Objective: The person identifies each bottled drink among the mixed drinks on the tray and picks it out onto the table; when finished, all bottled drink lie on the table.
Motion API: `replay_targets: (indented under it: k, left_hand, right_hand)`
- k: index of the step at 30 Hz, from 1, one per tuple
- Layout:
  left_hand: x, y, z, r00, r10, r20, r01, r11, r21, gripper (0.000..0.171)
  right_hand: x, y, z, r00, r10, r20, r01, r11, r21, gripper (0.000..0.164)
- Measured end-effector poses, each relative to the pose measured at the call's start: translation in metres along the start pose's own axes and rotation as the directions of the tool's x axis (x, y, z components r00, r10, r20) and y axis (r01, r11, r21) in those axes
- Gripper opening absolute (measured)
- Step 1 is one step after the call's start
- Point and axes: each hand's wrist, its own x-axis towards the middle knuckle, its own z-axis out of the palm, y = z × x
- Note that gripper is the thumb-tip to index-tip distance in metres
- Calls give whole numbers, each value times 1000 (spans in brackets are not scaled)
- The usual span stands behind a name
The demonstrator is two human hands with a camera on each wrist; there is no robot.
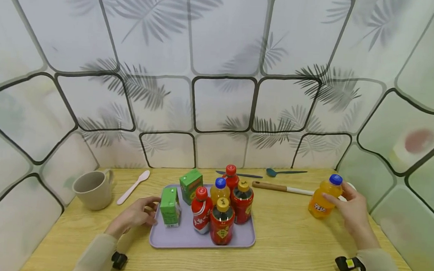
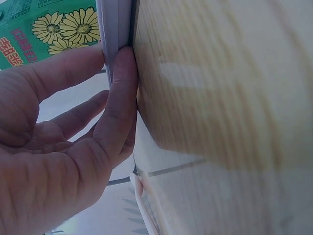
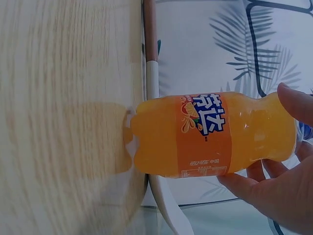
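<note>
Two bare hands at a light wood-grain table (image 1: 288,254). The right hand (image 1: 357,212) grips a clear plastic bottle of orange drink with a blue cap (image 1: 321,201) by its upper part, thumb on one side and fingers on the other. This bottle is well to the right of the tray, slightly tilted in the head view; whether its base touches the table cannot be told. The left hand (image 1: 137,214) pinches the left rim of a lilac rectangular tray (image 1: 175,239) between thumb and fingers, just beside a green drink carton.

The tray bears seven items: two green rectangular cartons (image 1: 169,207) at the left, two red-labelled bottles with red caps (image 1: 201,214), a second orange-drink bottle (image 1: 219,193) and two dark-drink bottles with yellow caps (image 1: 222,226) — the bottles standing close together toward the right.

Left of the tray are a grey-beige mug (image 1: 92,190) and a pale pink spoon (image 1: 133,187). Behind and to the right lie a dark blue knife (image 1: 250,176), a dark blue spoon (image 1: 272,172) and a utensil with a brown wooden handle and white shaft (image 1: 274,187) — its far end partly hidden by the right hand and its bottle.
</note>
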Motion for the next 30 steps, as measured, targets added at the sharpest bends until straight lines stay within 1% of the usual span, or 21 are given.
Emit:
replay_targets:
  k: [6,13,19,25,30]
  left_hand:
    - [0,0,0,1000,20,-1,-20,1000,8,71]
    - [1,-1,0,1000,10,3,-10,1000,9,71]
    - [0,-2,0,1000,3,4,-3,1000,1,72]
    - [-2,-2,0,1000,-15,10,15,1000,-1,73]
    - [1,-3,-1,1000,12,11,-12,1000,17,72]
  right_hand:
    - [4,3,0,1000,0,26,1,1000,-23,74]
    - [7,2,-2,998,24,62,-18,996,-82,76]
    - [8,4,-5,996,4,84,7,992,-130,74]
    - [7,8,-8,994,-11,113,20,997,-78,73]
    - [11,10,-13,991,-13,130,26,995,-101,75]
